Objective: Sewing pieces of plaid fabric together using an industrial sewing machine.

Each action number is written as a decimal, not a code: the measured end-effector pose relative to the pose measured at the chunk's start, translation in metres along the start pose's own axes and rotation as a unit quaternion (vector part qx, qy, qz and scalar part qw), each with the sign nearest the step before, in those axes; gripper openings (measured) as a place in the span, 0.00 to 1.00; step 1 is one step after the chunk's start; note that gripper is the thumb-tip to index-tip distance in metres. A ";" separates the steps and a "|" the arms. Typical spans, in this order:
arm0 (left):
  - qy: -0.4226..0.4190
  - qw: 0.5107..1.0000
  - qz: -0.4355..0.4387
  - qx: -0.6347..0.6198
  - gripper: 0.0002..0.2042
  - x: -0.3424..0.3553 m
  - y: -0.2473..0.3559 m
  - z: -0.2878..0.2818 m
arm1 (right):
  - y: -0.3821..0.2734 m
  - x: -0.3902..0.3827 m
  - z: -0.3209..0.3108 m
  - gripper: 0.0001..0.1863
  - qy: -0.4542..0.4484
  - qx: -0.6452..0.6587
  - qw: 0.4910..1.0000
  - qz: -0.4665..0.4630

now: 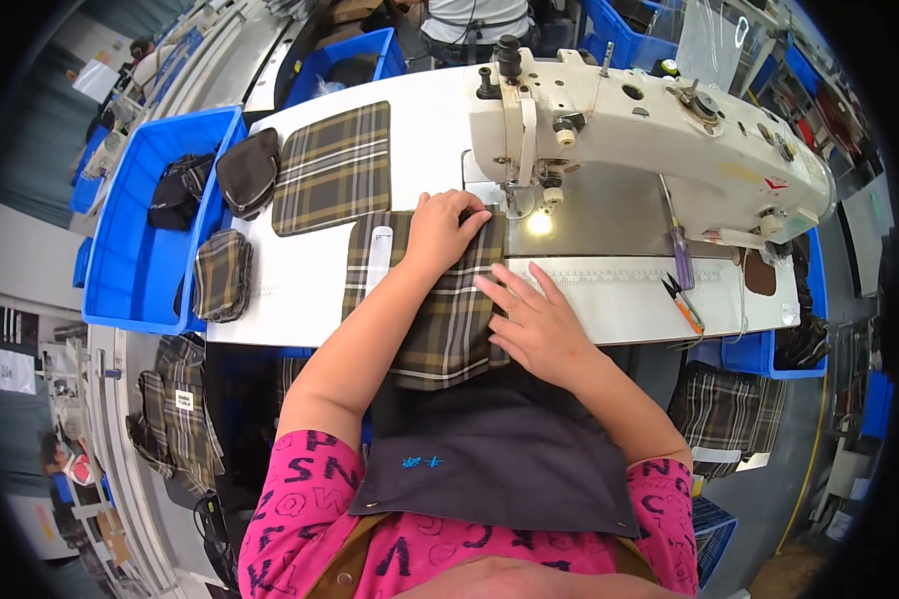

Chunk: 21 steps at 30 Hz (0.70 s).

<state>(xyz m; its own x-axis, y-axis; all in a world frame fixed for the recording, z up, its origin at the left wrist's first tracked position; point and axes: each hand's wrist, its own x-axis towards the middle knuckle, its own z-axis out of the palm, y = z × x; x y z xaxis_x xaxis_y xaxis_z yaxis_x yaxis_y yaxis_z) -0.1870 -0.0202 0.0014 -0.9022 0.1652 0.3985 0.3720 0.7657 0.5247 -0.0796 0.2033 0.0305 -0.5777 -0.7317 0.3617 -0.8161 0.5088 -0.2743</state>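
A brown, black and white plaid fabric piece point(440, 329) lies on the white sewing table, its near end hanging over the front edge toward my lap. My left hand point(448, 235) rests on its far part beside the needle area, fingers bent together at the cloth's upper right edge. The fingertips are partly hidden. My right hand point(544, 334) lies with fingers spread along the cloth's right edge. Just beyond the cloth's upper right corner is the presser foot of the white sewing machine point(659, 150), where a lamp glows. A white strip point(380, 258) lies on the cloth's left part.
Another plaid panel point(335, 170) lies farther left, near dark pieces point(248, 172) and a small plaid stack point(222, 275). A blue bin point(130, 285) stands at the left. A purple-handled screwdriver point(681, 255) and orange-handled snips point(684, 304) lie at right.
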 end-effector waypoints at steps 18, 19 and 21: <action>-0.052 0.996 -0.068 0.032 0.07 0.015 -0.003 -0.007 | 0.012 0.001 0.007 0.18 -0.047 0.059 0.997 0.033; -0.052 0.996 -0.069 0.032 0.07 0.014 -0.004 -0.006 | 0.012 0.001 0.007 0.19 -0.047 0.056 0.997 0.035; -0.039 0.997 -0.051 0.036 0.08 0.015 -0.005 -0.005 | 0.012 0.001 0.007 0.19 -0.046 0.057 0.997 0.035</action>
<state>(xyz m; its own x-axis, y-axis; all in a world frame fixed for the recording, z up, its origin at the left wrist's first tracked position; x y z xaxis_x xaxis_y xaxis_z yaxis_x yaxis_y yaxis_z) -0.2009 -0.0247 0.0086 -0.9500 0.1298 0.2840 0.2628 0.8234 0.5029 -0.0901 0.2052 0.0216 -0.6252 -0.7372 0.2561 -0.7632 0.5090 -0.3980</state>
